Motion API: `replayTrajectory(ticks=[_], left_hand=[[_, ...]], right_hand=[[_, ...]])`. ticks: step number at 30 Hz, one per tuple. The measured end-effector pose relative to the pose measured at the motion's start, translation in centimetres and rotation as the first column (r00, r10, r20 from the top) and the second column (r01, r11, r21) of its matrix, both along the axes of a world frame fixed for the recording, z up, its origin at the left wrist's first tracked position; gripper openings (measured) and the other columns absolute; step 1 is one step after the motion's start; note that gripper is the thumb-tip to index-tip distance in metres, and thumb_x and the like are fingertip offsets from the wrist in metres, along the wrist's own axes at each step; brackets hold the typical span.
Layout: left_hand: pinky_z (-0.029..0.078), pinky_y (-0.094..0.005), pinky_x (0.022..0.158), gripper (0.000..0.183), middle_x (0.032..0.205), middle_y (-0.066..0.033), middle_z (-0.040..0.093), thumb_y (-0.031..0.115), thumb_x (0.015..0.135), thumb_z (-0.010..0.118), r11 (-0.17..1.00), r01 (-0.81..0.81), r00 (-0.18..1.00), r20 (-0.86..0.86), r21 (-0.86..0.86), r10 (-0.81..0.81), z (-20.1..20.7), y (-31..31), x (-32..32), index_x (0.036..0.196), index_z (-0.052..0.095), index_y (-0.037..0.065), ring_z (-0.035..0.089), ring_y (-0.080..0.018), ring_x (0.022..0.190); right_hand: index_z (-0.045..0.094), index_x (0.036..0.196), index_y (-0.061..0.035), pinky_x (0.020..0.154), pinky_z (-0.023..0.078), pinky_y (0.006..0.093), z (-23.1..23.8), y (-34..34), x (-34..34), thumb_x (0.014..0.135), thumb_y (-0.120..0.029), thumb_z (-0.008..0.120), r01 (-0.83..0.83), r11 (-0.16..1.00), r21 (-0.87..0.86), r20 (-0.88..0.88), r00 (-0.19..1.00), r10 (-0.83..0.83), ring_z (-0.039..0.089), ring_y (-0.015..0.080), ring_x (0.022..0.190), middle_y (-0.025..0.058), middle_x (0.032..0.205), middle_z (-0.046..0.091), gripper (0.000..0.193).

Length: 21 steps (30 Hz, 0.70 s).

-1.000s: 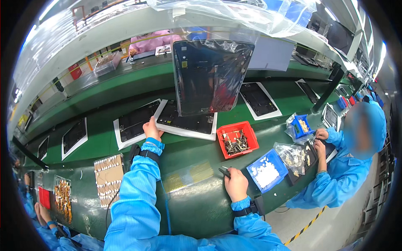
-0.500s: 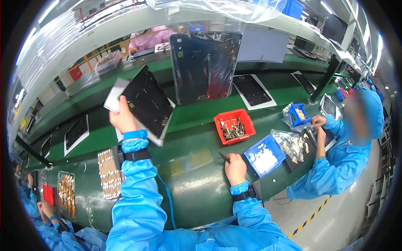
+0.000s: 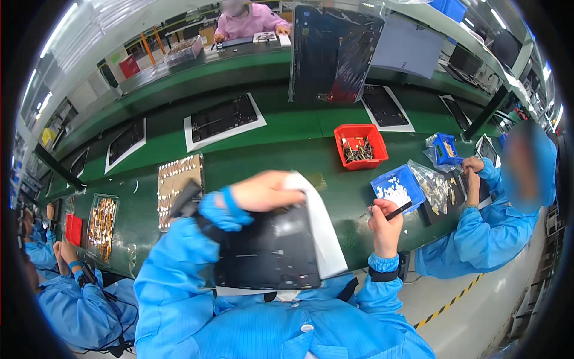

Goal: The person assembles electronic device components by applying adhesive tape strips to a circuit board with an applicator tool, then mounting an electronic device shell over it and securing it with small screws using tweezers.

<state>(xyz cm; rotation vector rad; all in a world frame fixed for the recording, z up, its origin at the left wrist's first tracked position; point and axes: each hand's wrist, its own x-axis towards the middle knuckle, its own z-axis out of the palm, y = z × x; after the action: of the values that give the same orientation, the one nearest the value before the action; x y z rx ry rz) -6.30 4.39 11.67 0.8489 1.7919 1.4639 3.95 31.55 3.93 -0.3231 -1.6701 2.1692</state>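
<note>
My left hand [image 3: 266,190] grips the far edge of a flat black panel [image 3: 269,251] and the white sheet [image 3: 326,230] with it. The panel lies tilted close in front of my body, its near edge over my lap, and the sheet stands out along its right side. Motion blurs this hand a little. To the right, my right hand [image 3: 385,230] is closed round a slim black stick-shaped tool [image 3: 399,210], just in front of a blue bin [image 3: 414,190] of small white pieces. Behind that bin is a red bin [image 3: 339,140] with small dark and metallic parts.
More black panels [image 3: 224,118] lie on white sheets along the green bench [image 3: 287,143]. A bagged dark panel [image 3: 329,54] stands upright at the back. Trays of small parts [image 3: 103,227] sit left. Co-workers sit at right [image 3: 472,239] and left [image 3: 89,311].
My left hand has brought the panel and its white sheet from the back left of the bench down toward my body. My right hand has moved a little right with the black tool.
</note>
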Motion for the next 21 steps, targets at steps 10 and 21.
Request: replayTrajectory(ticks=[10, 21], left_hand=[[0.043, -0.0373, 0.080, 0.027, 0.096, -0.0124, 0.058, 0.016, 0.068, 0.067, 0.912, -0.389, 0.614, -0.774, -0.130, 0.152, -10.2, 5.2, 2.4, 0.093, 0.062, 0.006, 0.053, -0.0331, 0.091], [0.042, -0.0386, 0.082, 0.032, 0.108, -0.0085, 0.055, 0.007, 0.067, 0.061, 0.873, -0.464, 0.494, -0.862, -0.152, 0.113, -10.9, -1.6, 8.2, 0.098, 0.061, 0.007, 0.051, -0.0270, 0.098]], right_hand=[[0.058, 0.083, -0.0012, 0.048, 0.038, 0.0194, -2.9, -4.5, 0.1, 0.077, -0.002, 0.062, -0.312, 0.902, 0.297, 0.228, 0.941, 0.251, 0.047, 0.0047, 0.055, -0.0016, 0.067, 0.054, 0.008], [0.057, 0.078, 0.0021, 0.055, 0.044, 0.0246, -4.9, -7.0, -3.0, 0.075, -0.007, 0.062, -0.365, 0.776, 0.514, 0.359, 0.913, 0.192, 0.056, 0.0109, 0.059, 0.0066, 0.065, 0.060, 0.011]])
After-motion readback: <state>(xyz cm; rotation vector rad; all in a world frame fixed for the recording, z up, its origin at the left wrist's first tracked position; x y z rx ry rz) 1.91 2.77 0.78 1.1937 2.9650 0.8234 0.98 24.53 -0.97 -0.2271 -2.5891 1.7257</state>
